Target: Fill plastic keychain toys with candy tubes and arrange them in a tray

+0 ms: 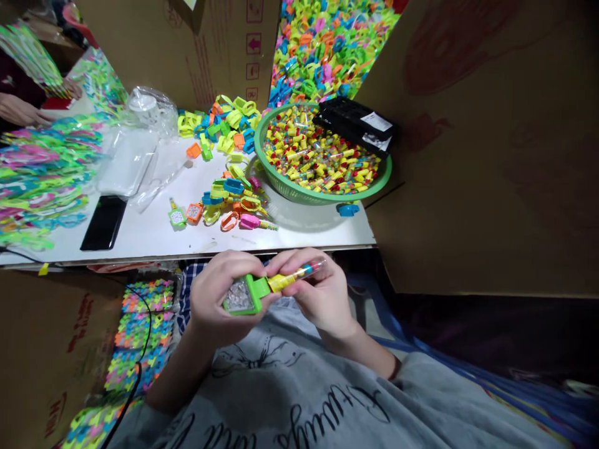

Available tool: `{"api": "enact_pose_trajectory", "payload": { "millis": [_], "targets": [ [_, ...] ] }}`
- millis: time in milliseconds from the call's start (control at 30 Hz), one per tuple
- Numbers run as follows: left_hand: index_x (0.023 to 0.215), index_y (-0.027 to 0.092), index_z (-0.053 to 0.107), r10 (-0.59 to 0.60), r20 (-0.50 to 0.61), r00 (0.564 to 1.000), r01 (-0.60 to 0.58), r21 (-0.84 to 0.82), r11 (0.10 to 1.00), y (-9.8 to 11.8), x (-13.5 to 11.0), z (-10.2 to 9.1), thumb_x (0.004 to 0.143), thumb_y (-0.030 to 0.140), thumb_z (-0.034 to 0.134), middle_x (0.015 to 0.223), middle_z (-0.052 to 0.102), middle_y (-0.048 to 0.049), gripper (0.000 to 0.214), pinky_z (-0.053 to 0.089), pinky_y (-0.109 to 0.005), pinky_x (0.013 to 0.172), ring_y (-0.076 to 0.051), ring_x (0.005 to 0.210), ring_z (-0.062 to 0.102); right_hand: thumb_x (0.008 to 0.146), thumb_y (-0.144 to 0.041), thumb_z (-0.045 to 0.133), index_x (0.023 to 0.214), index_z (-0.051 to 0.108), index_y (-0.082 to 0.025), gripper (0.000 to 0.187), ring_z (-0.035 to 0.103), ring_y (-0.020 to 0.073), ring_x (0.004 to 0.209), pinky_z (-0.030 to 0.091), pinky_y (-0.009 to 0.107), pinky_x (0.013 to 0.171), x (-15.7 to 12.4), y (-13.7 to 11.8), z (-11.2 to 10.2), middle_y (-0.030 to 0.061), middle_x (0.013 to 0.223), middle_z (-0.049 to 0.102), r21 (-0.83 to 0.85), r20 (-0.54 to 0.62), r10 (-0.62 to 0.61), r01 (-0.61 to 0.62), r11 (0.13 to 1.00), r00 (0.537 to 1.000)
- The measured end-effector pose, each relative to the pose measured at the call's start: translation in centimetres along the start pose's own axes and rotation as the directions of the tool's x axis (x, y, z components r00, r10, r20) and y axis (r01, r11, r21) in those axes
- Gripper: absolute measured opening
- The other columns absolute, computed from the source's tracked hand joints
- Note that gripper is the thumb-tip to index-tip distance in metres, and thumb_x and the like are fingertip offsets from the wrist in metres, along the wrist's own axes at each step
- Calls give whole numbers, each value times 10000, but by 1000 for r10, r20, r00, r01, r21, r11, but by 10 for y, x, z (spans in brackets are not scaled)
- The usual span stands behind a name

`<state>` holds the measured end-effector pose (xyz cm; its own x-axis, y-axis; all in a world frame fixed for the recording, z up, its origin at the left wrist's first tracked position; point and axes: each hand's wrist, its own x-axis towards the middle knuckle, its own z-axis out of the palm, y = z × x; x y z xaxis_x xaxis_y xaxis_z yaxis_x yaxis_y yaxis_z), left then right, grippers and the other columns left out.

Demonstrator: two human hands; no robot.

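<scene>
My left hand (210, 305) is closed around a green plastic toy watch (241, 295) with a clear, square face. In my right hand (325, 299), thumb and fingers pinch a clear tube with a yellow end (283, 282) and small coloured pieces inside. The tube's yellow end meets the green strap end of the watch; whether it is fully seated I cannot tell. Both hands are in front of my body, just below the table edge. Beyond them on the white table lies a small pile of toy watches (234, 196), some with tubes attached.
A green basket (322, 198) full of yellow-ended tubes stands behind, a black box (358, 125) on its rim. Loose toy watches (229, 121) are heaped nearby. A phone (103, 222) and colourful strips (42, 178) lie left. Cardboard (468, 156) rises at right. Another person's hand (21, 110) shows far left.
</scene>
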<state>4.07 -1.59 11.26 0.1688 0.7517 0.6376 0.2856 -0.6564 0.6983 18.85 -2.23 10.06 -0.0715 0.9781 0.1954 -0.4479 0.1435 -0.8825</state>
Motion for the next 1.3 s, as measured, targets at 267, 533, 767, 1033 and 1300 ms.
{"api": "enact_pose_trajectory", "payload": {
  "millis": [267, 533, 767, 1033, 1300],
  "targets": [
    [872, 203, 587, -55, -34, 998, 52, -73, 996, 2, -2, 2, 669, 122, 715, 774, 628, 7, 254, 494, -253, 644, -134, 695, 585, 698, -371, 776, 809, 636, -206, 243, 679, 152, 755, 572, 284, 682, -5, -2, 7, 25, 794, 703, -33, -78, 37, -40, 999, 996],
    [895, 206, 591, -346, 287, 893, 407, -193, 893, 4, 7, -1, 675, 183, 704, 791, 652, -28, 248, 505, -256, 602, -165, 693, 624, 689, -383, 779, 742, 631, -191, 248, 642, 143, 709, 549, 294, 682, 5, -14, -13, 29, 756, 670, -239, 30, -65, 71, 969, 997],
    [854, 204, 581, -410, 214, 886, 452, -214, 866, 7, 6, 8, 690, 141, 666, 766, 652, -16, 195, 513, -240, 605, -151, 684, 627, 726, -408, 745, 776, 696, -222, 199, 649, 188, 816, 546, 358, 773, -1, -11, -10, 47, 835, 695, -355, -4, -111, 102, 929, 994],
    [820, 205, 576, -406, 161, 900, 433, -220, 874, 9, 4, 9, 697, 154, 680, 752, 644, -6, 169, 515, -259, 625, -147, 681, 618, 766, -392, 716, 854, 675, -227, 192, 637, 158, 811, 530, 272, 720, -13, 0, -4, 38, 853, 668, -273, -147, -41, -1, 962, 988],
    [843, 206, 583, -442, 142, 886, 464, -267, 845, 9, 4, 8, 710, 149, 682, 769, 634, -10, 175, 505, -266, 633, -150, 706, 612, 773, -356, 717, 864, 667, -236, 158, 637, 174, 892, 514, 313, 816, -9, 0, 0, 38, 902, 676, -218, -106, -14, -10, 976, 994]
  ]
}}
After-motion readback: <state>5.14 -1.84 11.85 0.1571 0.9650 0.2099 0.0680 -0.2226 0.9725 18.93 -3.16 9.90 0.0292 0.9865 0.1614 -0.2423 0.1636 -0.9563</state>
